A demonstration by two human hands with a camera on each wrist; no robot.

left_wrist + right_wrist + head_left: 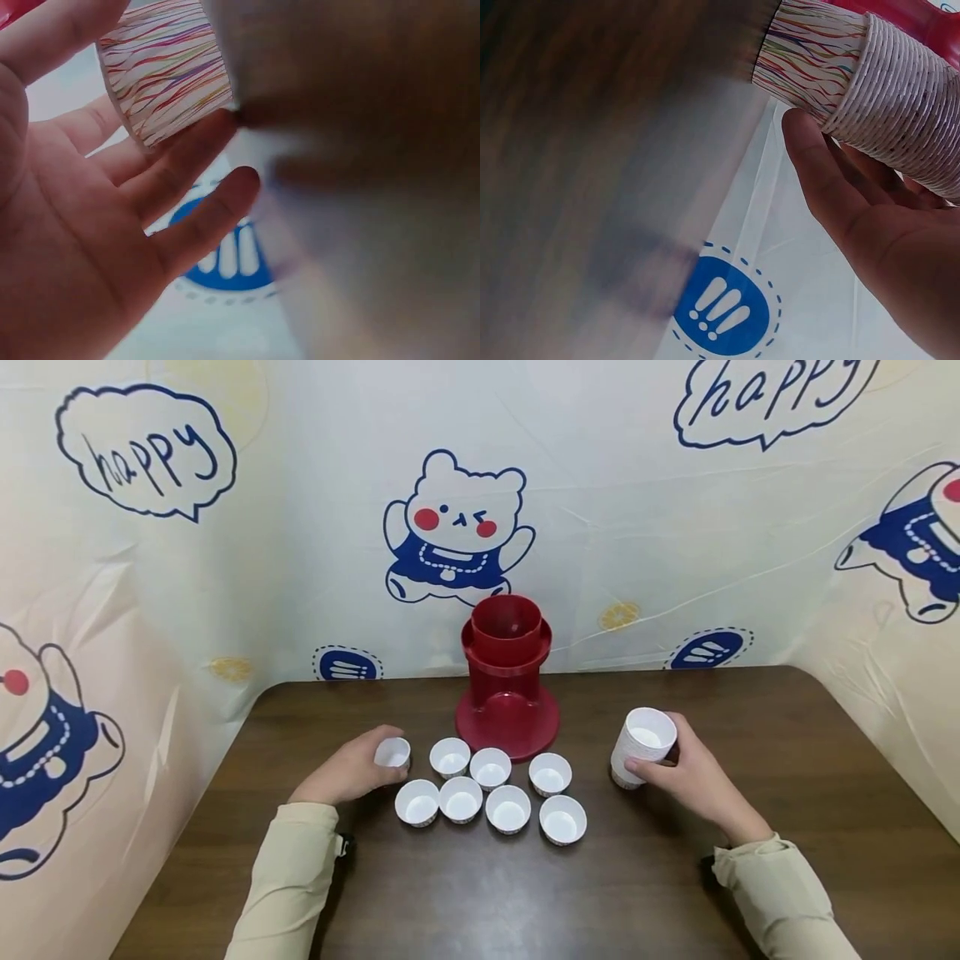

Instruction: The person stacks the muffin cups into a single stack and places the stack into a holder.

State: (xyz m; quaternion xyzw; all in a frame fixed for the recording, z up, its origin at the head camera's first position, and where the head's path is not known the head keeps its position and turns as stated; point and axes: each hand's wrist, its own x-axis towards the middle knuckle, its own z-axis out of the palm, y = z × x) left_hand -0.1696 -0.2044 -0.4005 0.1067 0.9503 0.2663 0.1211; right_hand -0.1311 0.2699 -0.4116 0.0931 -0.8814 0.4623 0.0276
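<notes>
My left hand (357, 768) grips a small white paper cup (393, 752) at the left end of a group of cups. In the left wrist view this cup (169, 71) has colourful wavy lines on its side and lies between thumb and fingers. My right hand (693, 777) holds a tall stack of nested paper cups (632, 756), slightly tilted, at the right of the table. Many rims of the stack (900, 97) show in the right wrist view, with the striped wall of the end cup. Between the hands several single cups (507, 810) stand mouth up.
A red round-based stand with a cup-like top (510, 718) stands behind the single cups, near the table's back edge. The brown wooden table (480, 893) reaches back to a printed cloth (315, 568) with cartoon bears.
</notes>
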